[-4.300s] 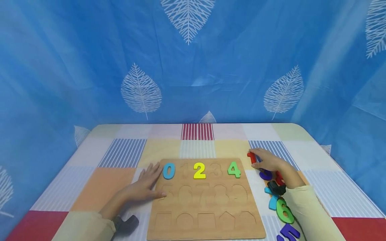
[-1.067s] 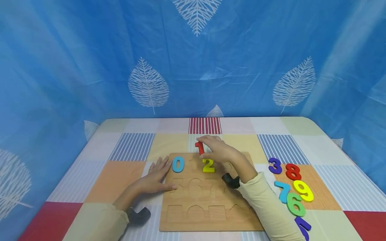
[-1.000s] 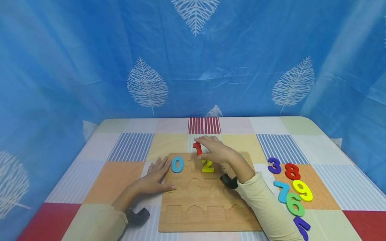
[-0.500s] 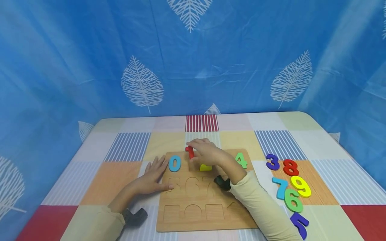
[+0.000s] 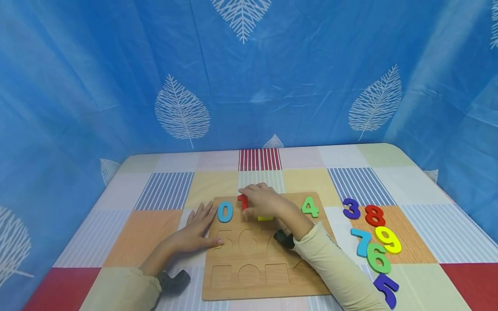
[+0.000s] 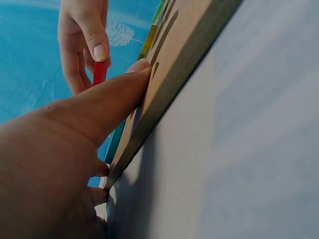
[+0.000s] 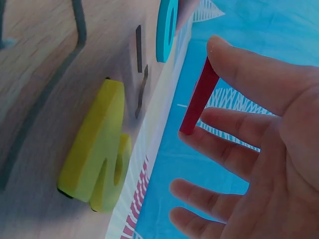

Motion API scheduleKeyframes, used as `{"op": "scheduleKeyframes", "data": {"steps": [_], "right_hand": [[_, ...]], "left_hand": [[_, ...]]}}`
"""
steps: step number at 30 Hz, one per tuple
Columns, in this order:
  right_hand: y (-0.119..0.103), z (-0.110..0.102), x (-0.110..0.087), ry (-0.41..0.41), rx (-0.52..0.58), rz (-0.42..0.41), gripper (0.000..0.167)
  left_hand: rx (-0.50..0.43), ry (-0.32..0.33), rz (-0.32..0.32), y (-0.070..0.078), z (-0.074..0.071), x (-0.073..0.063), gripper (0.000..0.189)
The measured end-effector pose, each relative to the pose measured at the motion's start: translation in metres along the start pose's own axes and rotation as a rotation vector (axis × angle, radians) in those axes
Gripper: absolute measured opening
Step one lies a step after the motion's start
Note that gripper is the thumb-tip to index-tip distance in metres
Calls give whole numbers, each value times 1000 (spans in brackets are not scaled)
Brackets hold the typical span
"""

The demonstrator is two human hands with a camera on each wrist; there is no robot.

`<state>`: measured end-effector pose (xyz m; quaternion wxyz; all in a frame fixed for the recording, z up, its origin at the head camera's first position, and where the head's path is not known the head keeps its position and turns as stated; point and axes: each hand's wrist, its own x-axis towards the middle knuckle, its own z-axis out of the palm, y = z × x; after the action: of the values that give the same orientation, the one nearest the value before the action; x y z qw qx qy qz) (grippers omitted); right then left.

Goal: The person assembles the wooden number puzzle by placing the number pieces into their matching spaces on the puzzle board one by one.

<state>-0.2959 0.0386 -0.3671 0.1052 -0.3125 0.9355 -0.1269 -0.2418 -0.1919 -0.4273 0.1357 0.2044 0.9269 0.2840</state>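
Note:
My right hand [image 5: 264, 202] pinches a red number 1 [image 5: 243, 202] between thumb and fingers, over the top row of a wooden puzzle board [image 5: 233, 255]. In the right wrist view the red 1 [image 7: 198, 99] hangs off the board's face, close to a 1-shaped recess [image 7: 140, 69]. A blue 0 [image 5: 225, 211] sits to its left; a yellow 2 [image 5: 265, 218] is mostly hidden by the hand. A green 4 [image 5: 310, 207] stands at the row's right. My left hand [image 5: 194, 231] rests with spread fingers on the board's left edge, thumb on its face [image 6: 139, 67].
Right of the board lie a purple 3 [image 5: 352, 209], red 8 [image 5: 375, 215], yellow 9 [image 5: 387, 240], blue 7 [image 5: 362, 242], green 6 [image 5: 378, 258] and purple 5 [image 5: 386, 290]. A patchwork cloth [image 5: 136, 235] covers the table; a blue leaf-print curtain [image 5: 288, 86] hangs behind.
My right hand has carried the red 1 from the loose numbers at the right, leftward over the board, then lowered it toward the space between 0 and 2. The left hand stays at the board's edge.

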Motion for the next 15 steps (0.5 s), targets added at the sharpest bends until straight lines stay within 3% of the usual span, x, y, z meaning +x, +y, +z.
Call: {"op": "scheduleKeyframes", "data": {"steps": [15], "right_hand": [[-3, 10, -1, -17, 18, 51, 65]], "left_hand": [[2, 4, 1, -2, 2, -1, 95]]}}
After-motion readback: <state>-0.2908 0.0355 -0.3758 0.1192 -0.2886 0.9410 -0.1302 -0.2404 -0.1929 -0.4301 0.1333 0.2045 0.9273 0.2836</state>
